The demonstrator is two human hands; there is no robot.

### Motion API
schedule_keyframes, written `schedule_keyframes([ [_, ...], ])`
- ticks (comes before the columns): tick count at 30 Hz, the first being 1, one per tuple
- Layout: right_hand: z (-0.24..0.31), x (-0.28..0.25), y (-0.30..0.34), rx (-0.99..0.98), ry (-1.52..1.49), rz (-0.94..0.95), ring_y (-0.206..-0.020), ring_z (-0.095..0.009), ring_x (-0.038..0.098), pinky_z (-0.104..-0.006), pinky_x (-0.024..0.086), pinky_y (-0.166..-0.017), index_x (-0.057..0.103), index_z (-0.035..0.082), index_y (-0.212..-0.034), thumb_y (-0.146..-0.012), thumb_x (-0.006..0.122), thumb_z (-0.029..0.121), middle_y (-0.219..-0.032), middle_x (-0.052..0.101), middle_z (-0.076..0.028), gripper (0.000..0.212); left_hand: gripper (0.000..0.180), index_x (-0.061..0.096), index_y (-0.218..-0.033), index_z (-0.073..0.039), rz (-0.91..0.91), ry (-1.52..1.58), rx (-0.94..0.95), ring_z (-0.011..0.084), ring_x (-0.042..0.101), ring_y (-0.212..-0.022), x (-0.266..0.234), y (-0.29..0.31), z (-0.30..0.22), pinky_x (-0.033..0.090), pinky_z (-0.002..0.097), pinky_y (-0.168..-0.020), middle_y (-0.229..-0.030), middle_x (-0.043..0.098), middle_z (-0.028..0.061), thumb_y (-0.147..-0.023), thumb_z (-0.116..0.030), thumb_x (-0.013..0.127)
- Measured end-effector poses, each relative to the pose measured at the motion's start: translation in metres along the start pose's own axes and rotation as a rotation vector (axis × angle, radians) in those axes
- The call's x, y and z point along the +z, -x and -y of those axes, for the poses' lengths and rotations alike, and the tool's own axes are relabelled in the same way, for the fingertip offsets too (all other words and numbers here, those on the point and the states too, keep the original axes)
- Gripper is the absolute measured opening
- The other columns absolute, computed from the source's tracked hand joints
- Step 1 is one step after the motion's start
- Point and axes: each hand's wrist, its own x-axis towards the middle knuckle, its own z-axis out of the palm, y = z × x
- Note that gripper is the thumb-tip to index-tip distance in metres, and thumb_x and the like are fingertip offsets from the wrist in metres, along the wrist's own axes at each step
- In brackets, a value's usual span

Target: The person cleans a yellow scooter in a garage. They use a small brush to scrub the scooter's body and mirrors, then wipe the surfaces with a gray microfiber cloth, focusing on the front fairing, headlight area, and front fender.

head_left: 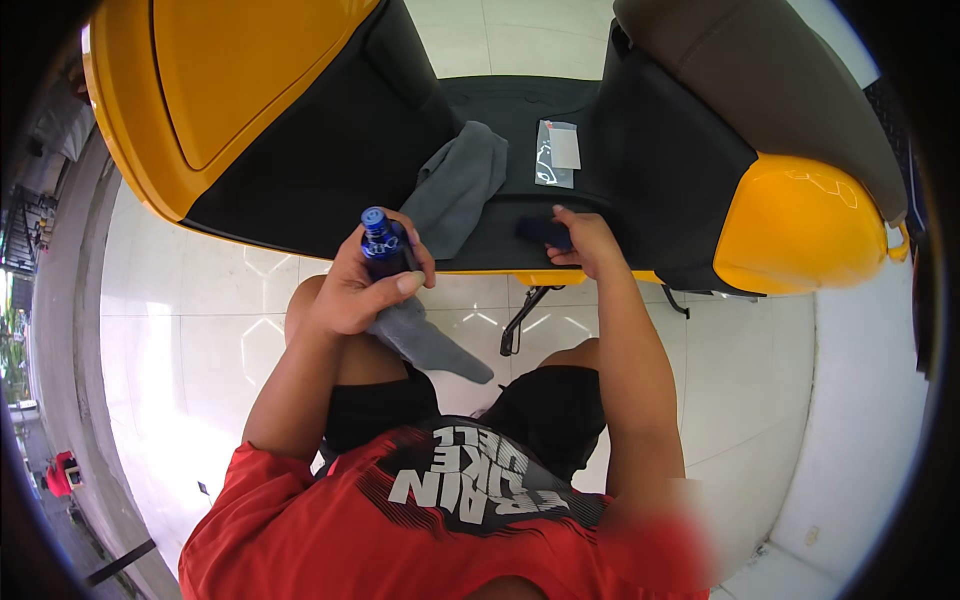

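My left hand (350, 300) is closed around a small dark blue bottle (384, 248) with a blue cap, held upright. A grey cloth (430, 345) hangs down below this hand, apparently gripped with the bottle. In my right hand (592, 244), between thumb and fingers, is a dark blue applicator block (543, 232), low over the near edge of a scooter's black footboard (520, 190). Another grey cloth (462, 185) lies crumpled on the footboard, between the two hands and farther off.
A clear plastic sleeve with a white card (558, 155) lies on the footboard. The yellow and black front (260, 90) rises at left; the brown seat (750, 70) and yellow rear panel (800, 225) are at right. Below the footboard, a side stand (520, 320) reaches toward the tiled floor (190, 350).
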Motion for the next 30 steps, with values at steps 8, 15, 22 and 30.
schedule_keyframes([
  [8, -0.008, 0.002, 0.119, -0.562, 0.261, -0.186, -0.1, -0.03, 0.067, -0.0406, 0.053, -0.086, 0.063, 0.005, -0.127, -0.08, 0.079, 0.032, -0.115, 0.066, -0.016, 0.057, 0.041, 0.047, -0.119, -0.003, -0.083, -0.311, -0.016, 0.009, 0.058, -0.085, 0.011, -0.019, 0.014, 0.048, 0.0267, -0.079, -0.095, 0.064, 0.0038, -0.089, -0.013, 0.073],
  [15, -0.062, 0.088, 0.141, -0.726, -0.078, 0.329, -0.089, -0.015, 0.066, -0.0291, 0.051, -0.082, 0.063, -0.002, -0.12, -0.092, 0.07, 0.02, -0.1, 0.07, -0.01, 0.036, 0.032, 0.047, -0.114, -0.005, -0.208, -0.188, 0.023, 0.0126, 0.062, -0.082, 0.046, -0.041, 0.015, 0.05, 0.0284, -0.072, -0.093, 0.064, 0.0063, -0.093, -0.016, 0.068],
  [22, -0.115, 0.015, 0.177, -0.398, -0.222, 0.161, -0.073, -0.008, 0.06, -0.0262, 0.049, -0.068, 0.068, -0.004, -0.096, -0.1, 0.06, 0.029, -0.081, 0.069, -0.003, 0.033, 0.047, 0.05, -0.122, -0.002, -0.368, -0.278, -0.046, 0.0161, 0.061, -0.088, 0.029, -0.075, 0.051, 0.049, 0.0259, -0.079, -0.103, 0.063, 0.0093, -0.089, -0.025, 0.075],
  [30, -0.16, -0.004, 0.182, -0.102, -0.356, 0.037, -0.077, -0.01, 0.058, -0.0277, 0.047, -0.071, 0.069, -0.004, -0.093, -0.1, 0.06, 0.034, -0.082, 0.066, -0.003, 0.039, 0.057, 0.06, -0.122, 0.002, -0.335, -0.778, -0.219, 0.0229, 0.065, -0.095, 0.035, -0.086, 0.14, 0.05, 0.0327, -0.085, -0.11, 0.066, 0.0155, -0.075, -0.019, 0.085],
])
